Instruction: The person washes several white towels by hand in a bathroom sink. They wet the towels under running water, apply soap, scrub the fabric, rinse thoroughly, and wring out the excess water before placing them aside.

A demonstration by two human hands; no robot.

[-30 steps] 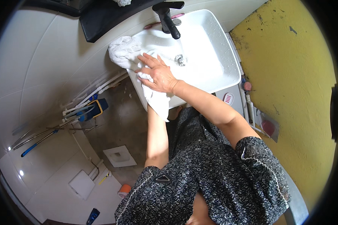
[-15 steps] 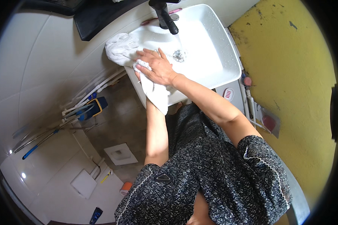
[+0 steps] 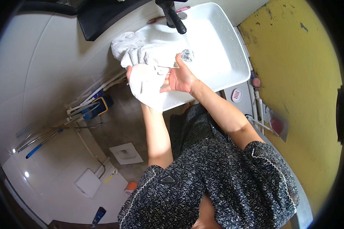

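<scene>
A white towel (image 3: 144,82) lies draped over my left hand (image 3: 129,72), at the near left edge of the white sink (image 3: 239,70). Only a bit of that hand shows beside the cloth; its other fingers are hidden. The towel's far end is bunched on the sink's left rim. My right hand (image 3: 182,79) is turned palm up beside the towel, thumb raised and fingers apart, with the fingertips at the cloth's edge. Above the basin stands a black faucet (image 3: 174,19), and the drain (image 3: 187,55) lies just beyond my right thumb.
A pink toothbrush (image 3: 156,20) rests behind the faucet. Right of the basin is a soap dish (image 3: 237,95) by white pipes and a yellow wall (image 3: 294,68). A blue bucket (image 3: 93,108) and a blue-handled pole (image 3: 38,149) stand at left, and a squat toilet (image 3: 126,153) lies below.
My right hand has come off the top of the towel, turned palm up and shifted right. The towel, earlier pressed between both hands, now spreads wider over my left hand.
</scene>
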